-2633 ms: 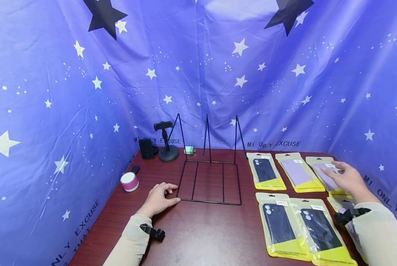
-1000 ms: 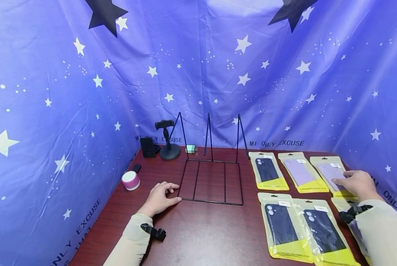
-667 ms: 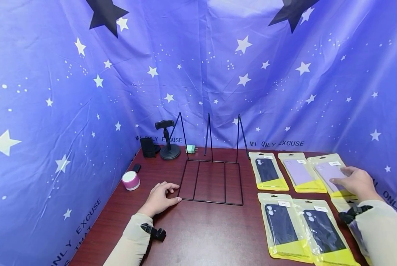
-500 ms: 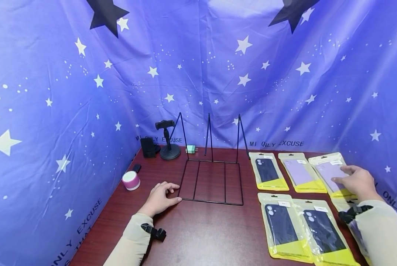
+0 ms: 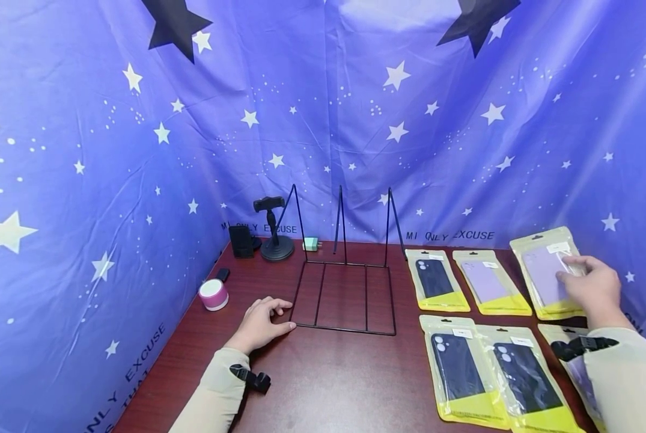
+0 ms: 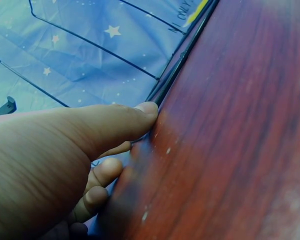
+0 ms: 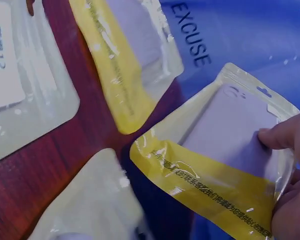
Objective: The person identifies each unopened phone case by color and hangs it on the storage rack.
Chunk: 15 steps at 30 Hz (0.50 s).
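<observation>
The right hand (image 5: 595, 287) pinches a packaged lilac phone case (image 5: 548, 275) by its right edge, thumb on the front, and holds it tilted up, clear of the surface (image 5: 333, 373). The right wrist view shows the same pinch on the clear-and-yellow bag (image 7: 225, 165). The left hand (image 5: 260, 322) lies flat on the surface, fingers relaxed, thumb tip touching the near left corner of the black wire display rack (image 5: 344, 294); it holds nothing.

The rack's slots ahead of the left hand stand unfilled, so by my reading the work is at its start: one pack is lifted, none is placed. Left of the right hand a black case pack (image 5: 436, 281) and a lilac case pack (image 5: 490, 284) lie flat; nearer the person lie two more black case packs (image 5: 458, 367) (image 5: 525, 376).
</observation>
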Tool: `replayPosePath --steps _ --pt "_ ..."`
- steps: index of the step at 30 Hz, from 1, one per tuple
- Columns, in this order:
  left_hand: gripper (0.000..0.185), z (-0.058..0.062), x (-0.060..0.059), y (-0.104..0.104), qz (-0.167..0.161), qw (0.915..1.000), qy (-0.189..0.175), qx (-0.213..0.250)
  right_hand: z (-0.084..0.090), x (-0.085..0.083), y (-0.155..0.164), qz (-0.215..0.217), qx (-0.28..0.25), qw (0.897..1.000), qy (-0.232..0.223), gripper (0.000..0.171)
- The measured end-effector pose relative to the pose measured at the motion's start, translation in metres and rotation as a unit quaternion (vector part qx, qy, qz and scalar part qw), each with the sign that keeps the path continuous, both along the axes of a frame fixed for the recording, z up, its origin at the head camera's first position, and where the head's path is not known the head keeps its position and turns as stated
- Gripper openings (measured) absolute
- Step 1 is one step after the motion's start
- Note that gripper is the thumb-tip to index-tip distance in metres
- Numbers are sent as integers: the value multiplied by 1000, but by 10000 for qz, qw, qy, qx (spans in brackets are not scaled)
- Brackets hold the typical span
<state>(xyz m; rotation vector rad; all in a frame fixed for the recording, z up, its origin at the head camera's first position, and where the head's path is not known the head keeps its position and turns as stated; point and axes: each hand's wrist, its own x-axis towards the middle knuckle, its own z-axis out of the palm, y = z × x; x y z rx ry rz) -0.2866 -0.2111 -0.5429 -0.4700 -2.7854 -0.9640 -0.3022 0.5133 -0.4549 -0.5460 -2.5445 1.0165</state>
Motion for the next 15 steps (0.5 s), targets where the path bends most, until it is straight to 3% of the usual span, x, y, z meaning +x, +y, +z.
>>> replayPosePath --steps 10,15 --pt "45 0 0 0 5 10000 10 -22 37 6 -28 -558 -630 9932 803 47" --pt "44 0 0 1 13 10000 36 -15 54 11 -51 -691 -1104 9841 1211 45"
